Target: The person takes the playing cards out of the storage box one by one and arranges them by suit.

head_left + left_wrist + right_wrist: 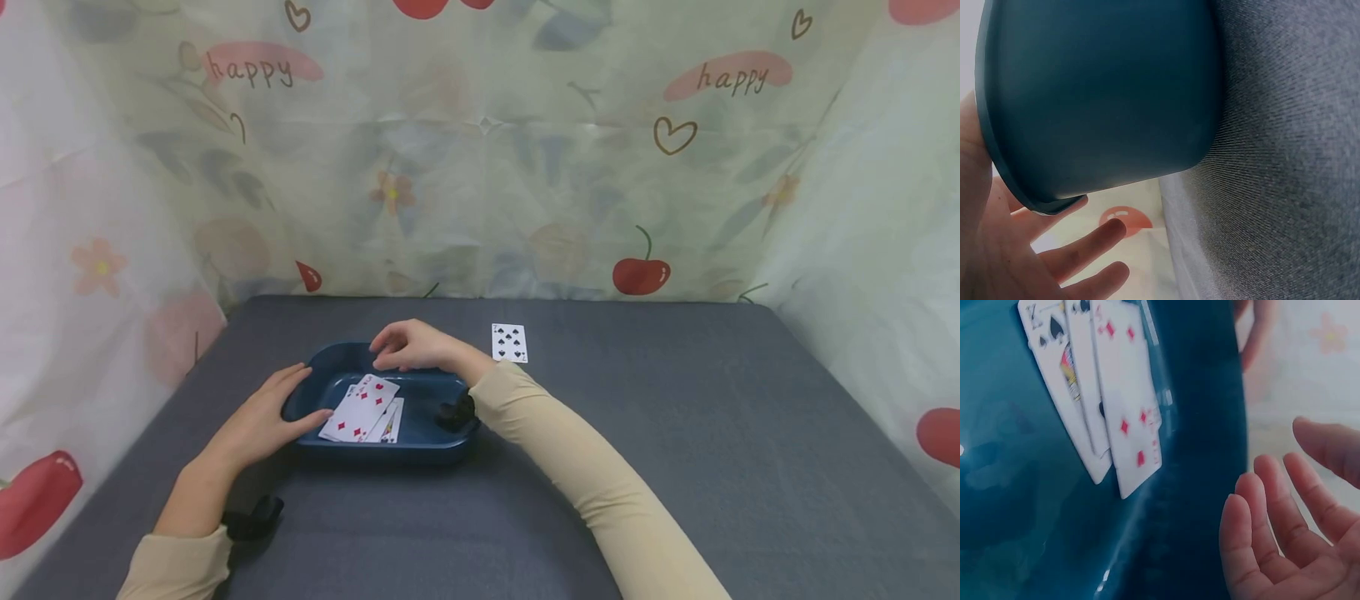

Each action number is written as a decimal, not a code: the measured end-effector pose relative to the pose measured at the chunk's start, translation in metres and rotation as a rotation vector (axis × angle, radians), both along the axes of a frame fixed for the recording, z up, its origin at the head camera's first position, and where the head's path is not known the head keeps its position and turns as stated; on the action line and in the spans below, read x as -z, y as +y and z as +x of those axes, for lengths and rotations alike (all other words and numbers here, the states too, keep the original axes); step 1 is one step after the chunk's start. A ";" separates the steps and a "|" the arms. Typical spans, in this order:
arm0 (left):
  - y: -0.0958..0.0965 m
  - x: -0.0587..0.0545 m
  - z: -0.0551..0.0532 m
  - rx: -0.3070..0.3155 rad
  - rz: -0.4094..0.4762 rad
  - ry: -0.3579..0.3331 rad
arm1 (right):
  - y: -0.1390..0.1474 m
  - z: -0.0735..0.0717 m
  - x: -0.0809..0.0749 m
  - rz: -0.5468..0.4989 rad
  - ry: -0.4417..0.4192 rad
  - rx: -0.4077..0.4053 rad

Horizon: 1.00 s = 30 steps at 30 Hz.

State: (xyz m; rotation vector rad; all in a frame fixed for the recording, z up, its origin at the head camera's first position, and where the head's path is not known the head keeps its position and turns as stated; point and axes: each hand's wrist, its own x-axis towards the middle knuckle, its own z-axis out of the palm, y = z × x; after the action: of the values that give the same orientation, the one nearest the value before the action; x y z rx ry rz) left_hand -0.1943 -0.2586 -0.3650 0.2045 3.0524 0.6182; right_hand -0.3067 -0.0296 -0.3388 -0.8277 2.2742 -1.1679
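Note:
A dark blue oval-cornered tray (pixel 423 414) stands on the grey table. In its left part several playing cards lie overlapped, a diamond card (pixel 363 408) on top and a king of spades (pixel 1054 356) beneath. My left hand (pixel 258 425) rests at the tray's left rim, thumb over the edge; its other fingers spread outside the wall in the left wrist view. Over the tray's back edge hovers my right hand (pixel 415 346), fingers loosely bent, nothing between them. The right wrist view shows its fingers apart from the cards.
Behind the right forearm, a spade card (pixel 510 342) lies face up on the grey tabletop (pixel 675 400). Black wrist cameras sit at the left wrist (pixel 253 518) and right wrist (pixel 455 412). A printed curtain (pixel 480 192) closes off the back and sides.

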 end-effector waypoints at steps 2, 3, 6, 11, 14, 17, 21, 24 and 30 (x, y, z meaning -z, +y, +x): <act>0.000 0.000 0.001 0.003 0.000 0.006 | -0.004 -0.001 0.003 0.019 -0.005 -0.012; -0.001 0.000 0.001 0.004 -0.001 0.009 | -0.005 -0.002 0.005 0.030 -0.009 -0.022; -0.001 0.000 0.001 0.007 -0.002 0.013 | -0.009 -0.002 0.009 0.062 -0.023 -0.053; -0.001 0.000 0.001 0.007 -0.001 0.007 | -0.015 0.000 0.015 0.111 -0.021 -0.078; -0.001 0.000 0.001 0.008 0.003 0.006 | -0.019 0.000 0.020 0.137 -0.009 -0.094; -0.001 0.000 0.001 0.009 0.005 0.005 | -0.021 0.001 0.023 0.164 -0.002 -0.092; -0.001 0.001 0.001 0.007 0.004 0.005 | -0.023 0.002 0.026 0.191 0.019 -0.067; -0.001 0.001 0.001 0.009 0.003 0.010 | -0.025 0.003 0.028 0.211 0.039 -0.065; -0.002 0.001 0.001 0.012 0.005 0.013 | -0.028 0.008 0.031 0.277 0.076 -0.055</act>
State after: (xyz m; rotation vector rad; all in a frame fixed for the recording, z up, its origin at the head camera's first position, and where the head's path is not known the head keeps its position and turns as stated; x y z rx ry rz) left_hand -0.1935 -0.2604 -0.3664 0.2283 3.0596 0.6262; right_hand -0.2991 -0.0578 -0.3702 -0.8315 2.3878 -0.7848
